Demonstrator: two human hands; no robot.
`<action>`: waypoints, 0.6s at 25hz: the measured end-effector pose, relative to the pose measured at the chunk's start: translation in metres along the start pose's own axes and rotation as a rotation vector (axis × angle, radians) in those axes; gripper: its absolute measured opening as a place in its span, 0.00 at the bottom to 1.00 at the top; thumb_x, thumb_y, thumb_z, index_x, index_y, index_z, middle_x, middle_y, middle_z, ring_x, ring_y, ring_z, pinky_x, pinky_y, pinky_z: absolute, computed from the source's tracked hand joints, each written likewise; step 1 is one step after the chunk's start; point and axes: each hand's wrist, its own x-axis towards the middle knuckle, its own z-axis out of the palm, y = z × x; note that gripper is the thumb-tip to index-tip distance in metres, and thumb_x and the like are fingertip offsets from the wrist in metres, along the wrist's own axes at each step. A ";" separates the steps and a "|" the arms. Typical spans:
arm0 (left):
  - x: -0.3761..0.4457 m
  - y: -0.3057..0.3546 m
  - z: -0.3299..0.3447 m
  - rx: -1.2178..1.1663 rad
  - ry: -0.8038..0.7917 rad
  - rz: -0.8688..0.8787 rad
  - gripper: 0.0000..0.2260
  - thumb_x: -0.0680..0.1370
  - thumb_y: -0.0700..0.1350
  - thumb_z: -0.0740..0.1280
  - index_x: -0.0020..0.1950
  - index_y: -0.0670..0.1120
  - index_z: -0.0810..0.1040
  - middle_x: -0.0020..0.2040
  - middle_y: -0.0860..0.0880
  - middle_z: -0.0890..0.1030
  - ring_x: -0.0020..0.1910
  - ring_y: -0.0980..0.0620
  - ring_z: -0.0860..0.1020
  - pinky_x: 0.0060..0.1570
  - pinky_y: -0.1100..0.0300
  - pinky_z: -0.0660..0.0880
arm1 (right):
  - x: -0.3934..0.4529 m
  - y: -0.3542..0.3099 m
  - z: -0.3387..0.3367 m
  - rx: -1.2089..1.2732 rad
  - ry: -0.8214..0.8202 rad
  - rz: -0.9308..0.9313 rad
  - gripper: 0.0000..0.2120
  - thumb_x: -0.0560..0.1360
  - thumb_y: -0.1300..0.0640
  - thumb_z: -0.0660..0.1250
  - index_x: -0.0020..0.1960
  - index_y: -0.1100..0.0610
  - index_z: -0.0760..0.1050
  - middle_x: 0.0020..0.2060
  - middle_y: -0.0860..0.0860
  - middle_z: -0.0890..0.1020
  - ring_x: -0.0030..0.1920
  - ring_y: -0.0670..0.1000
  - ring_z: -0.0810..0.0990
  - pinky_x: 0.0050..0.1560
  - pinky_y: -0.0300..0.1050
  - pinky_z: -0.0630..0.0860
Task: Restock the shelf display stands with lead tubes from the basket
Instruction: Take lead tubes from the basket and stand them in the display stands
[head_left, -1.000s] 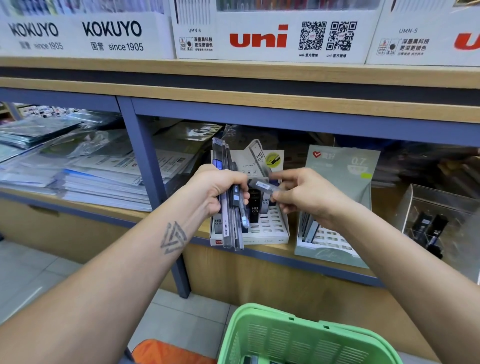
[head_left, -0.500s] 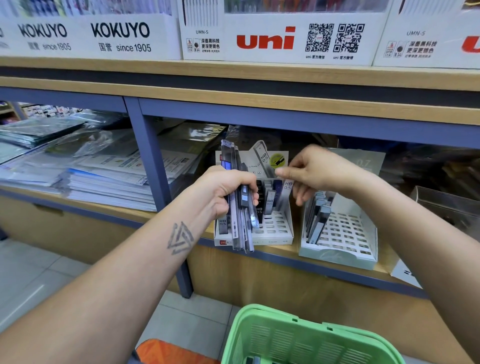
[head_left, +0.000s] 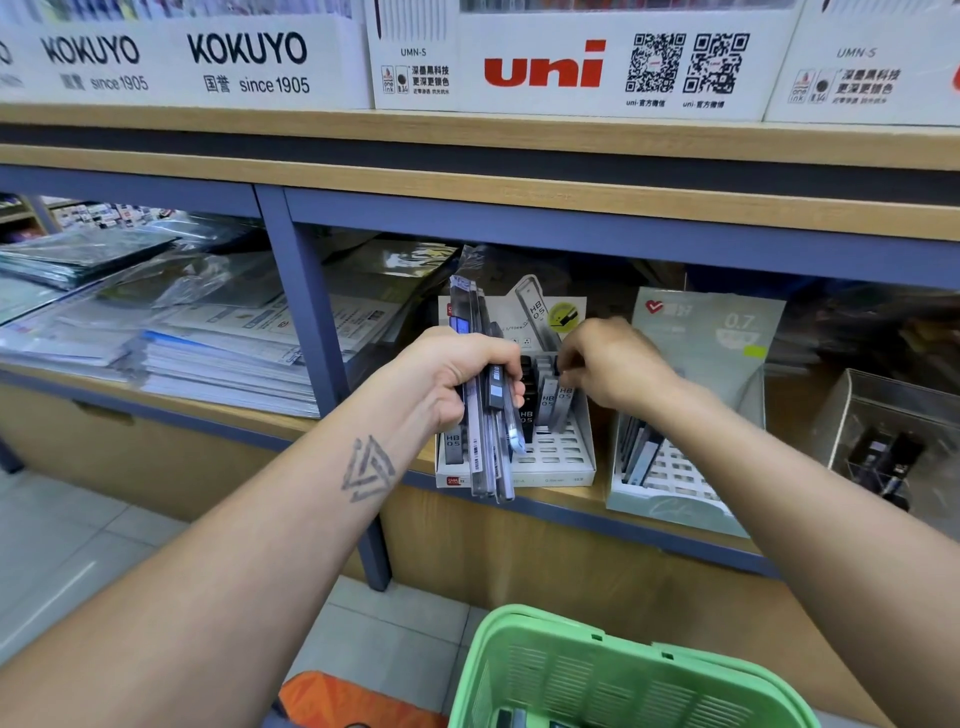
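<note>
The fingers (head_left: 511, 387) of the left hand (head_left: 457, 376) are curled tight round a bundle of lead tubes (head_left: 485, 415), long clear and grey cases held upright in a fist, their tops sticking up above the knuckles and their lower ends hanging down in front of the white display stand (head_left: 563, 457). Just to the right, the right hand (head_left: 610, 364) reaches down into that stand with its fingers bent at the tops of the tubes standing there; whether they pinch one of the standing tubes (head_left: 556, 402) marked HB 0.5 or merely touch it cannot be told, since the fingertips are hidden behind the knuckles. The white stand sits on the lower shelf (head_left: 571, 499), its slotted base partly filled at the back and bare toward the front. Beside it on the right stands a pale green display stand (head_left: 670, 499) with a 0.7 header card, holding a few tubes at its left side. Further right is a clear plastic box (head_left: 883, 431) with dark items inside. Left of the blue upright (head_left: 317, 332), stacks of wrapped paper goods (head_left: 208, 358) lie on the shelf. Below, near the person, is the green basket (head_left: 623, 670), with a few tubes just visible at its bottom.
</note>
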 end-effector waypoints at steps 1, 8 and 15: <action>0.000 0.000 -0.001 -0.001 0.000 -0.004 0.07 0.69 0.25 0.67 0.39 0.36 0.74 0.34 0.36 0.76 0.27 0.43 0.78 0.29 0.54 0.79 | -0.001 0.000 0.005 0.011 0.033 0.006 0.04 0.76 0.56 0.74 0.50 0.52 0.83 0.48 0.55 0.83 0.47 0.57 0.81 0.49 0.52 0.81; 0.002 0.001 -0.001 0.008 0.004 -0.018 0.07 0.70 0.26 0.66 0.39 0.37 0.74 0.32 0.37 0.77 0.27 0.44 0.79 0.29 0.54 0.79 | -0.006 -0.001 0.020 0.067 0.120 -0.036 0.05 0.75 0.58 0.74 0.50 0.52 0.81 0.46 0.54 0.82 0.47 0.58 0.80 0.46 0.49 0.78; 0.000 0.001 0.001 0.020 0.003 -0.016 0.07 0.71 0.26 0.66 0.40 0.37 0.74 0.32 0.37 0.77 0.26 0.44 0.79 0.28 0.55 0.79 | -0.001 0.000 0.025 0.048 0.106 -0.053 0.07 0.75 0.62 0.73 0.51 0.53 0.84 0.48 0.55 0.83 0.49 0.58 0.82 0.49 0.50 0.80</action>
